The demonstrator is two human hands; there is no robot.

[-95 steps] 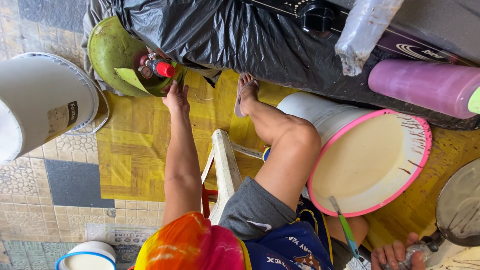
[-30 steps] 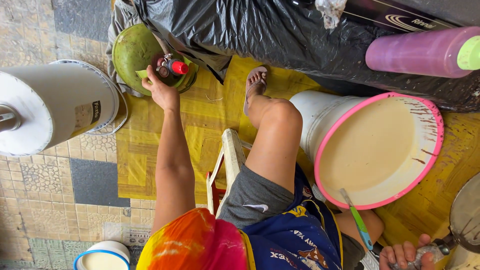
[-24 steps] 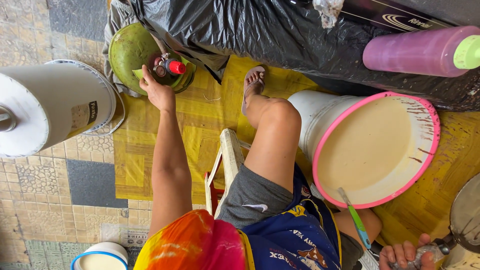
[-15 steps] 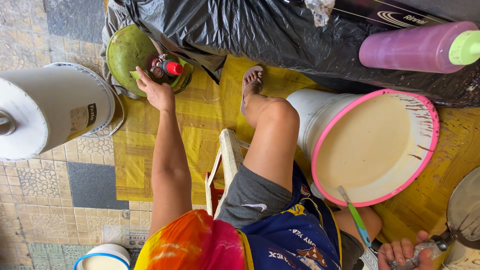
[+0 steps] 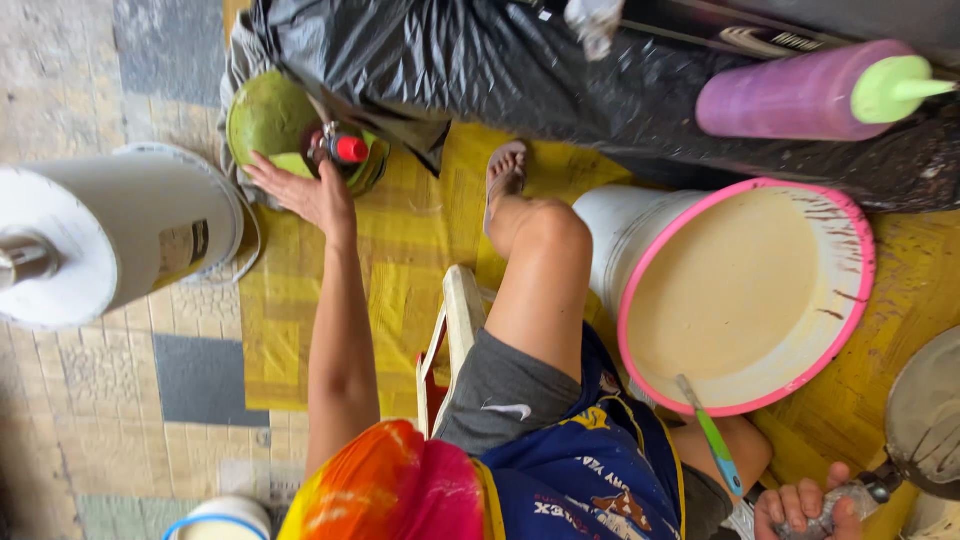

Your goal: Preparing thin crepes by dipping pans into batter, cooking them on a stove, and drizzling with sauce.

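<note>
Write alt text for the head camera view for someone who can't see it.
Seen from above, a seated person's left hand reaches to a green coconut beside a red-capped bottle on a yellow mat. The right hand grips a metal handle near a pink-rimmed bucket of cream liquid.

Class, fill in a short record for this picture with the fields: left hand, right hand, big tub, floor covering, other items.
left hand: left hand reaches to the green bowl, touching its edge beside a red-capped bottle
right hand: right hand at lower edge, its grip closed on a crumpled metallic object, unclear
big tub: pink-rimmed tub of cream liquid, a green-and-blue tool resting on its rim
floor covering: yellow mat
other items: white bucket; purple bottle with green cap; black plastic sheet
</note>
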